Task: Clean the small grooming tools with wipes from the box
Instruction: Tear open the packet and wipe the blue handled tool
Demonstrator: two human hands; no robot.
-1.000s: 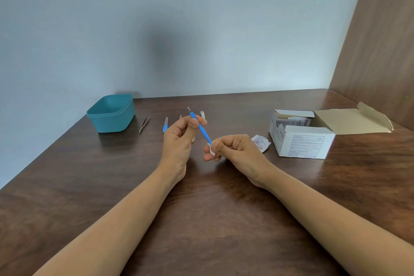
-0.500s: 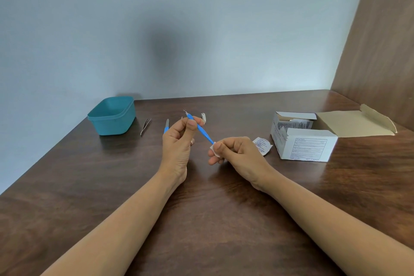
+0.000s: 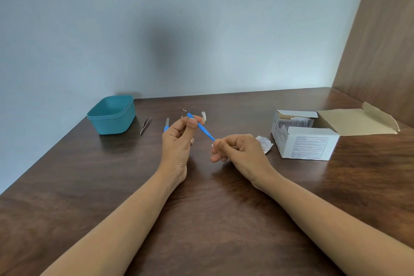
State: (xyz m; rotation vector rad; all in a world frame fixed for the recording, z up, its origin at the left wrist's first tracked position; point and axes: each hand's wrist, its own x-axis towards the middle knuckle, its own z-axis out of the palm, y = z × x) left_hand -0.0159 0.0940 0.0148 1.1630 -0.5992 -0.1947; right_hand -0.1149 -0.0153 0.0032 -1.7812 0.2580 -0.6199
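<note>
Head view, one frame. We are looking down at a dark wooden table [image 3: 201, 219] with both forearms reaching in from the lower edge.

Centre of frame: the left hand [image 3: 178, 141] is gripping a slim blue tool [image 3: 201, 128] between thumb and curled fingers, holding it above the table. The tool is slanting from upper left to lower right, and its thin metal tip is sticking out past the fingers toward the upper left.

Just right of centre: the right hand [image 3: 240, 151] is pinching a small white wipe [image 3: 212, 145] around the lower end of the blue tool, fingers curled in. Only a sliver of the wipe is showing at the fingertips.

Right of frame: the box [image 3: 307, 143] is sitting open on the table, its brown lid flap lying back toward the right edge, with white packets showing inside. A loose white printed packet [image 3: 264, 144] is lying between the right hand and the box.

Behind the hands, on the table: a nail clipper [image 3: 203, 116] above the left hand, a blue-handled tool [image 3: 167, 124] partly hidden by the left hand, and tweezers [image 3: 145, 125] further left.

Upper left of the table: a teal tub [image 3: 112, 116] is standing near the wall, just beside the tweezers.
</note>
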